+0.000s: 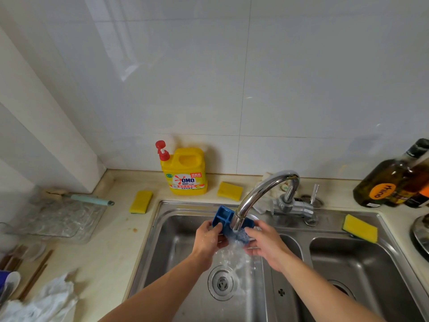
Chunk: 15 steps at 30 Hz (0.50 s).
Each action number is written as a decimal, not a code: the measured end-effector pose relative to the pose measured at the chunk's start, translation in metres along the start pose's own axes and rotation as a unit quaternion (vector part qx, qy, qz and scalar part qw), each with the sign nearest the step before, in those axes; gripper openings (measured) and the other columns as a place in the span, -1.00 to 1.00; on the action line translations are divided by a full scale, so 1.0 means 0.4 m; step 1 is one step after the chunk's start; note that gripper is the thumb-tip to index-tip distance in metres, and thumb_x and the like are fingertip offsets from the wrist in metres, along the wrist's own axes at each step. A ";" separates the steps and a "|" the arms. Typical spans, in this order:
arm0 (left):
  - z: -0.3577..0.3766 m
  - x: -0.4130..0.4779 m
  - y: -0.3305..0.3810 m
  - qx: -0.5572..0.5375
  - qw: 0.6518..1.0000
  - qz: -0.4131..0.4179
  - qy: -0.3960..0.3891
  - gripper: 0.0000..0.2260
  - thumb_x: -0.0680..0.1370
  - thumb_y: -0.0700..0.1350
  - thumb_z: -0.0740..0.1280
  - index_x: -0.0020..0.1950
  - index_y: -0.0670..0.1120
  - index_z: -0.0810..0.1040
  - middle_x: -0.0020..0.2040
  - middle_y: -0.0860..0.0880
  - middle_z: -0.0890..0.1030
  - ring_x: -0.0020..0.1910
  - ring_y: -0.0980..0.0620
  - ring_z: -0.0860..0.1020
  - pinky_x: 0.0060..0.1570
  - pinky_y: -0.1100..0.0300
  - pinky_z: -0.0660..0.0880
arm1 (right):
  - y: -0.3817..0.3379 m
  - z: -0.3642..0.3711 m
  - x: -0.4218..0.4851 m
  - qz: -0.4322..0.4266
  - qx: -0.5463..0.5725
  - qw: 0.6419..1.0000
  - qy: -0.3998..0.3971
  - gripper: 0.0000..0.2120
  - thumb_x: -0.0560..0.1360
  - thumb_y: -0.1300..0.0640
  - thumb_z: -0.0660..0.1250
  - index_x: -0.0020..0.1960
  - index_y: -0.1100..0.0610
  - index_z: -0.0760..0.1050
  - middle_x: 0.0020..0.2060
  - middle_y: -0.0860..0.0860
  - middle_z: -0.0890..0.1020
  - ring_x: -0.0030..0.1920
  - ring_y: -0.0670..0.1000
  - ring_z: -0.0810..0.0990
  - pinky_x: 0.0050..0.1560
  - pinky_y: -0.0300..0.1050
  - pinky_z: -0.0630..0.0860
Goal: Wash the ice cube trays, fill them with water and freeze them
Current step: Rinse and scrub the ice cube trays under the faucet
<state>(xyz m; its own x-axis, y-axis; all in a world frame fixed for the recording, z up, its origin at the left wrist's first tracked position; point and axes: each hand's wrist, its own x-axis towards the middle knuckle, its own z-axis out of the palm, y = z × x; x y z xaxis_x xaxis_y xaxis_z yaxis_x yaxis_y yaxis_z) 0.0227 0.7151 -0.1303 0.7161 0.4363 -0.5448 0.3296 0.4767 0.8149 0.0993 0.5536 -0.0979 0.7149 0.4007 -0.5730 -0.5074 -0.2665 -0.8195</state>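
A blue ice cube tray (223, 219) is held tilted under the chrome faucet (262, 194), over the left basin of the steel sink (176, 231). Water runs from the spout onto the tray and splashes down toward the drain (221, 283). My left hand (209, 238) grips the tray's left end, thumb on top. My right hand (264, 244) holds its right end with the fingers curled under it. The spout and the spray hide the tray's middle.
A yellow detergent bottle (185, 173) with a red pump stands behind the sink. Yellow sponges lie at the left (141, 202), back (229, 190) and right (359, 231). Dark bottles (392, 182) stand at the far right. A clear glass tray (60, 219) and a cloth (46, 300) are on the left counter.
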 end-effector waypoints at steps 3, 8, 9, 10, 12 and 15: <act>-0.002 0.000 -0.008 0.000 0.999 -0.030 -0.033 -0.87 0.64 -0.26 0.30 0.18 -0.19 0.54 -0.16 -0.12 0.71 -0.22 -0.08 0.69 -0.11 0.02 0.65 | -0.010 -0.001 0.002 -0.029 -0.003 0.999 0.021 -0.86 0.60 0.20 0.39 0.11 0.01 0.54 -0.02 0.12 0.69 -0.07 0.13 0.73 -0.22 -0.08 0.65; -0.001 -0.001 -0.015 0.069 0.992 -0.066 -0.076 -0.88 0.59 -0.16 0.41 0.11 -0.13 0.64 -0.06 -0.10 0.72 -0.13 -0.11 0.67 -0.06 0.03 0.65 | -0.026 -0.010 -0.007 -0.080 -0.061 0.995 0.028 -0.84 0.60 0.13 0.38 0.17 -0.02 0.54 0.02 0.10 0.67 -0.02 0.08 0.71 -0.18 -0.06 0.68; -0.001 -0.001 -0.017 0.072 0.992 -0.074 -0.080 -0.88 0.60 -0.14 0.40 0.11 -0.11 0.65 -0.05 -0.09 0.72 -0.13 -0.12 0.68 -0.07 0.04 0.65 | -0.028 -0.012 -0.010 -0.088 -0.074 0.993 0.028 -0.84 0.61 0.12 0.37 0.18 -0.02 0.53 0.02 0.10 0.67 -0.01 0.08 0.71 -0.15 -0.05 0.68; -0.001 0.001 -0.020 0.074 0.990 -0.077 -0.087 -0.89 0.60 -0.13 0.40 0.10 -0.10 0.66 -0.09 -0.08 0.71 -0.19 -0.09 0.65 -0.11 0.06 0.63 | -0.030 -0.015 -0.012 -0.095 -0.087 0.991 0.031 -0.84 0.61 0.12 0.36 0.18 -0.03 0.53 0.02 0.09 0.66 0.00 0.07 0.70 -0.14 -0.05 0.68; 0.001 0.001 -0.024 0.093 0.988 -0.078 -0.100 -0.89 0.60 -0.16 0.37 0.04 -0.09 0.70 -0.23 -0.06 0.63 -0.31 -0.02 0.55 -0.16 0.05 0.59 | -0.033 -0.020 -0.016 -0.109 -0.109 0.987 0.042 -0.83 0.62 0.10 0.35 0.20 -0.04 0.53 0.02 0.08 0.65 0.01 0.06 0.68 -0.13 -0.07 0.68; 0.006 0.006 -0.026 0.144 0.982 -0.071 -0.099 -0.85 0.59 -0.19 0.33 0.08 -0.08 0.68 -0.10 -0.09 0.68 -0.13 -0.08 0.66 -0.10 0.10 0.65 | -0.036 -0.026 -0.019 -0.121 -0.125 0.983 0.059 -0.79 0.62 0.08 0.35 0.25 -0.02 0.52 0.03 0.08 0.63 0.00 0.04 0.67 -0.14 -0.09 0.67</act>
<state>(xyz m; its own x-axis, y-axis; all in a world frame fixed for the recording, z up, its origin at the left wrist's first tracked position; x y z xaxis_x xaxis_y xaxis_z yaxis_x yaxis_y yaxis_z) 0.0226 0.7093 -0.1396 0.7465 0.2107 -0.6312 0.5744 0.2746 0.7711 0.1063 0.5453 -0.0820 0.8582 0.3783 -0.3469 -0.1929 -0.3886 -0.9010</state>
